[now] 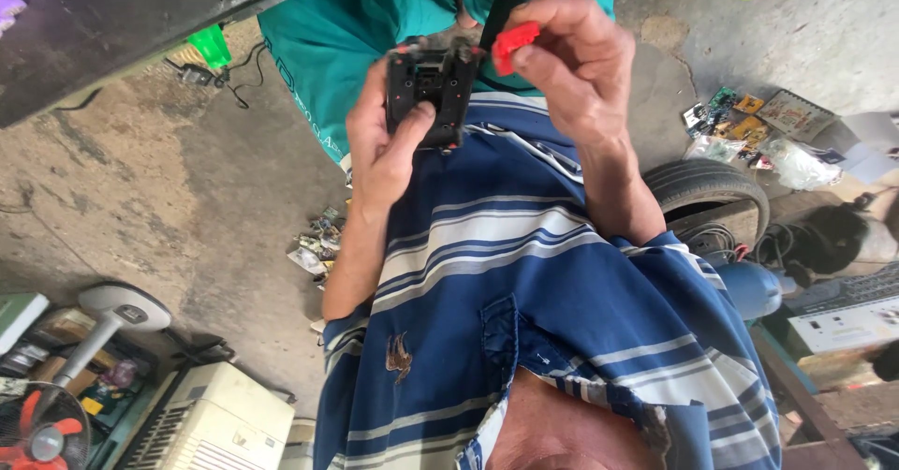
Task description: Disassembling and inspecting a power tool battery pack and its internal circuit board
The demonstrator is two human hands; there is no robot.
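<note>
Two hands work over the lap, one part in each; the left hand [379, 147] is closed round one black rectangular plastic housing [433, 91], fingers behind it and the thumb pressed across its lower face; the right hand [573, 58] pinches one small red plastic piece [514, 44] between thumb and fingertips, and that piece touches the housing's upper right corner; both parts are held in the air above the teal trousers [342, 35] and in front of a blue and white striped shirt [524, 283], which fills the lower middle of the view and hides the floor beneath. On the concrete floor to the right lies a loose heap of small packets [749, 128], flat and square, in green, orange and clear wrapping, with a printed white sheet just beside them; one black tyre [702, 184] lies just below that heap, part hidden by the right forearm; a smaller scatter of small parts [316, 241] lies near the left elbow. One green plastic item [211, 44] sits under the edge of a dark tabletop [112, 16] at upper left; at lower left stand one white fan base [117, 311], one fan with red blades [42, 428] and one white slatted appliance casing [215, 418].
</note>
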